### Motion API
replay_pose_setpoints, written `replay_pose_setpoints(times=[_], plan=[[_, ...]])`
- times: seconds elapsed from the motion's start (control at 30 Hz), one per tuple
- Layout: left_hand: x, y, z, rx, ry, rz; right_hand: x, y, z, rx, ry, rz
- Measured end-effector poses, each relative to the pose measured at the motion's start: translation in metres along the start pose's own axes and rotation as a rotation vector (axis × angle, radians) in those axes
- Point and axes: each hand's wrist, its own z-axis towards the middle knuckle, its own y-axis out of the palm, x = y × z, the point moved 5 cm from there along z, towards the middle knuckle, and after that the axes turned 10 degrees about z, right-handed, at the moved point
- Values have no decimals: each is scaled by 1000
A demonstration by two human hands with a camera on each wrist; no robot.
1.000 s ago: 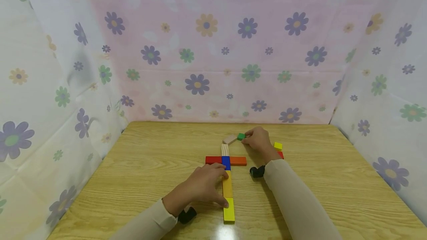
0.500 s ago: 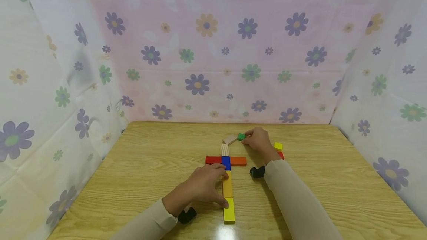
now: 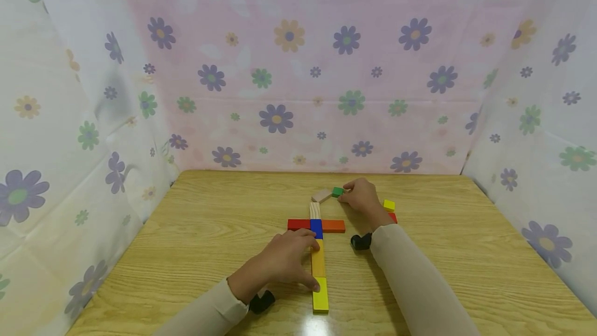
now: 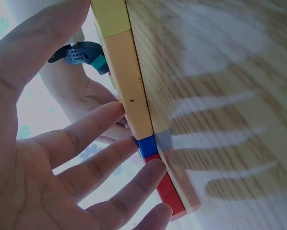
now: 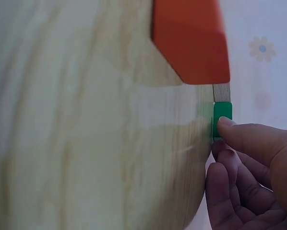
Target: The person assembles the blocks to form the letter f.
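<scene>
My right hand pinches a small green block at the far end of the table. In the right wrist view, the thumb tip lies on the green block. Left of it a pale wooden block lies slanted, near the plain wood block heading a cross of blocks. That cross has a blue block in the middle, a red block and an orange block as arms, and a light orange block and yellow block below. My left hand rests with spread fingers along its stem.
Beyond my right wrist lie a small yellow block and a partly hidden red block. Flowered cloth hangs around the back and sides of the wooden table. Black wrist devices sit under both cuffs.
</scene>
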Motion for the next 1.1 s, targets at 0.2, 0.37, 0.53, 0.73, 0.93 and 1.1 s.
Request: replay_pose_setpoints(times=[0.2,0.37,0.53,0.73,0.93,1.1], plan=[[0,-1,-1,-1,-2,-6,-2,-2,-6,-4,-23,1],[0,0,-1,1,2,-9,-5,-6,-11,-22,-52,3],[0,0,-1,-1,4,-6,-8,-14,-16,-9,-75,-9],[0,1,-1,1,8,-8,-7,-29,-26,19,-120,8],[0,1,-1,-4,5,2,-6,-48,-37,37,-176,14],[-1,1,-1,0,8,9,-3,-68,-44,57,-185,16]])
